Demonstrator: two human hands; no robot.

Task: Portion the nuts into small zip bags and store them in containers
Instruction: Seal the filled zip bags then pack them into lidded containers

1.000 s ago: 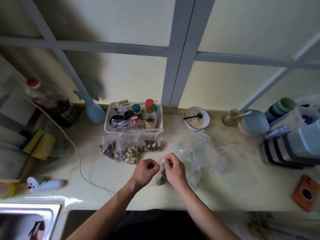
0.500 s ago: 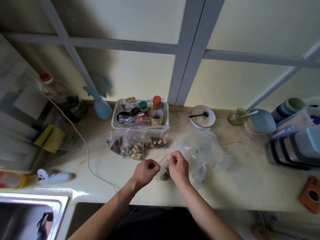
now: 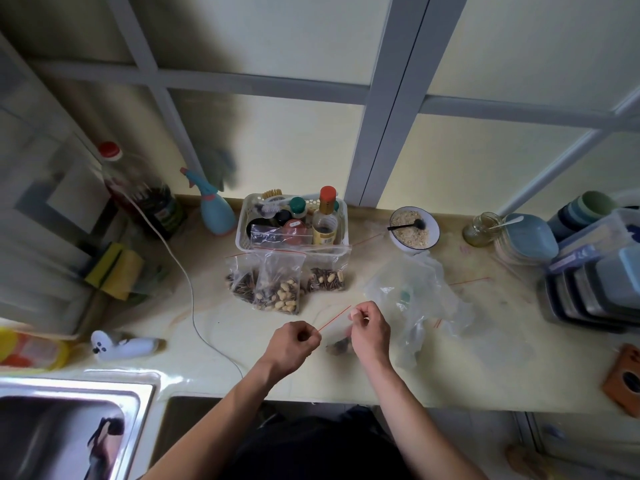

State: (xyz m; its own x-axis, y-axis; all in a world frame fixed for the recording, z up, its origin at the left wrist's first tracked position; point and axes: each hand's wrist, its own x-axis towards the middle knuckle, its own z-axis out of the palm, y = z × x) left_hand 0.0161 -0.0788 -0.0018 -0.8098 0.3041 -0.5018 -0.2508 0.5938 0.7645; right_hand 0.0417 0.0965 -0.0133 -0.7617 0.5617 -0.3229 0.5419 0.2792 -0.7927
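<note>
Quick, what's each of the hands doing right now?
Left hand: fingers curled, pinching the left end of the zip bag by its red strip.
Right hand: pinching the strip's right end.

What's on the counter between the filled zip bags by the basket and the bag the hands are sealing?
Head view: only bare countertop lies between the filled zip bags and the bag pinched by the left hand and right hand.
</note>
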